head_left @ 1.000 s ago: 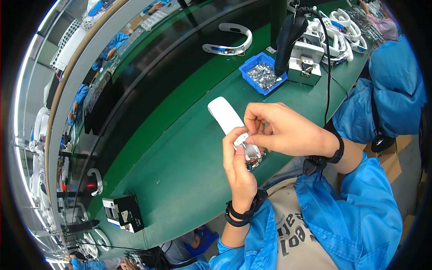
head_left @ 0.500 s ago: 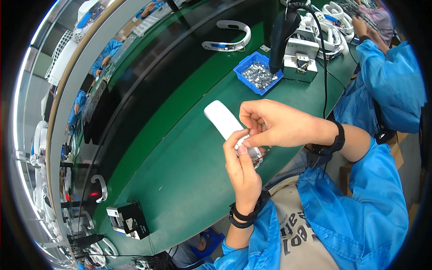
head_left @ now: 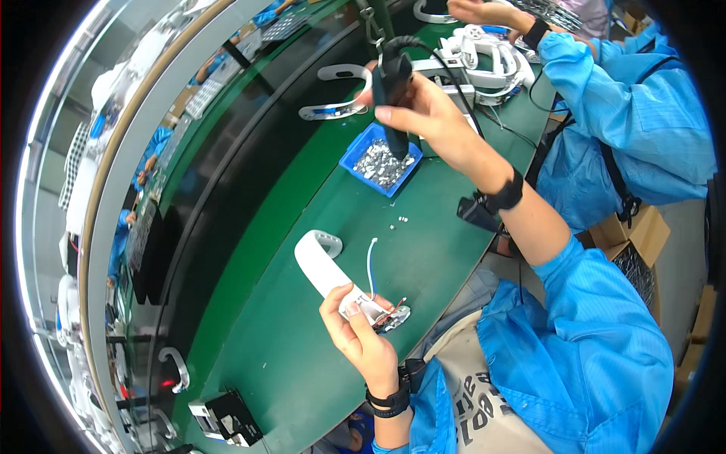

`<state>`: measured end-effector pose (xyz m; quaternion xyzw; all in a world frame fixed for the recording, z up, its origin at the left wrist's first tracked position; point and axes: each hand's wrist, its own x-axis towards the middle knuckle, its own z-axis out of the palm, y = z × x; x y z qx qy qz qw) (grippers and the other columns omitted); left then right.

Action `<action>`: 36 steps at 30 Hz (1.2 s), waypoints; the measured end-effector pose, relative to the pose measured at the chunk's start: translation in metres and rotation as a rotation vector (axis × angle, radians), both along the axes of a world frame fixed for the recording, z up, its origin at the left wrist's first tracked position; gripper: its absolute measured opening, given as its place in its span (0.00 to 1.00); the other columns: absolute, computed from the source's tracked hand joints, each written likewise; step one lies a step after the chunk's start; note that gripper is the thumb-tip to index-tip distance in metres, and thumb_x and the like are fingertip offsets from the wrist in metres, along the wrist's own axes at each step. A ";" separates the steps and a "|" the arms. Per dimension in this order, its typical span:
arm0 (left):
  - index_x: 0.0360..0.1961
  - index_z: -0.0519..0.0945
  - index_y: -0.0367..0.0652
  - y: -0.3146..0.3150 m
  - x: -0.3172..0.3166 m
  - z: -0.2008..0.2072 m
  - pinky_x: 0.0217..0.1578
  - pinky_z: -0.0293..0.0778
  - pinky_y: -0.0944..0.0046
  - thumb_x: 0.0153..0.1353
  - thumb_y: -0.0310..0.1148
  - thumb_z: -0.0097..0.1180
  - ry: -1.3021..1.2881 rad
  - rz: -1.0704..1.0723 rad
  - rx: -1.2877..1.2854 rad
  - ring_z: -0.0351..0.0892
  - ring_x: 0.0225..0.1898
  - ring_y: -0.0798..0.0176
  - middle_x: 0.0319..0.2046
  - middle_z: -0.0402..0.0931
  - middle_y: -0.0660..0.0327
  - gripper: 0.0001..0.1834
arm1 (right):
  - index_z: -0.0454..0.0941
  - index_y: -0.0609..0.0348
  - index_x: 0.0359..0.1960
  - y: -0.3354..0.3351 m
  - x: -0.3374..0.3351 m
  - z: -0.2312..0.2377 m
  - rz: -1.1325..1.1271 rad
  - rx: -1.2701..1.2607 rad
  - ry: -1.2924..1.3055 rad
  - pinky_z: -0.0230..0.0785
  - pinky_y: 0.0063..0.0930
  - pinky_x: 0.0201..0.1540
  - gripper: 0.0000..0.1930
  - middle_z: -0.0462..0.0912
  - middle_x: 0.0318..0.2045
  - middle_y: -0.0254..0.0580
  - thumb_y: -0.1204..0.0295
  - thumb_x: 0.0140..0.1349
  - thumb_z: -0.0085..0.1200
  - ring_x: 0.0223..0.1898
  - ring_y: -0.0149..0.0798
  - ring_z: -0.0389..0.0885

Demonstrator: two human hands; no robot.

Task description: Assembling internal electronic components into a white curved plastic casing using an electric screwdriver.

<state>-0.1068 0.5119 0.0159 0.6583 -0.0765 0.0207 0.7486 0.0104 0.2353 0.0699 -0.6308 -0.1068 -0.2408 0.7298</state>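
My left hand [head_left: 357,337] grips a white curved plastic part [head_left: 325,269] near its wired end, where a small circuit board [head_left: 393,318] and thin coloured wires [head_left: 371,266] stick out. It is held just above the green bench. My right hand [head_left: 423,113] is stretched out far ahead and is closed around a black electric screwdriver [head_left: 392,91] with a cable, its tip pointing down into a blue tray of small screws [head_left: 380,161].
Loose screws [head_left: 398,222] lie on the green bench [head_left: 302,363]. More white curved parts [head_left: 333,91] and a pile of white assemblies [head_left: 484,57] lie farther off. A co-worker in a blue coat [head_left: 628,113] works at the right. A black box [head_left: 227,416] stands near the front left.
My right hand left the white part, reached out and took hold of the black screwdriver above the blue screw tray. My left hand kept holding the part.
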 end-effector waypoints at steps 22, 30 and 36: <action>0.58 0.69 0.42 -0.049 0.006 0.011 0.34 0.77 0.63 0.81 0.33 0.41 0.020 0.007 0.063 0.79 0.29 0.62 0.28 0.78 0.53 0.11 | 0.76 0.64 0.43 -0.097 0.013 -0.045 -0.227 -0.014 -0.125 0.65 0.21 0.24 0.45 0.75 0.26 0.38 0.26 0.72 0.31 0.20 0.26 0.71; 0.58 0.70 0.43 -0.048 0.004 0.011 0.32 0.77 0.66 0.81 0.33 0.39 0.018 0.005 0.092 0.79 0.28 0.66 0.28 0.78 0.56 0.12 | 0.75 0.58 0.44 -0.091 0.002 -0.036 -0.022 0.220 0.015 0.65 0.24 0.24 0.41 0.76 0.25 0.38 0.27 0.73 0.29 0.19 0.28 0.71; 0.58 0.72 0.42 -0.050 0.005 0.013 0.31 0.77 0.68 0.82 0.33 0.38 0.010 0.000 0.114 0.81 0.28 0.69 0.29 0.79 0.58 0.13 | 0.68 0.63 0.41 -0.027 -0.041 0.029 0.077 0.268 -0.104 0.65 0.26 0.18 0.50 0.73 0.23 0.43 0.19 0.65 0.25 0.15 0.30 0.69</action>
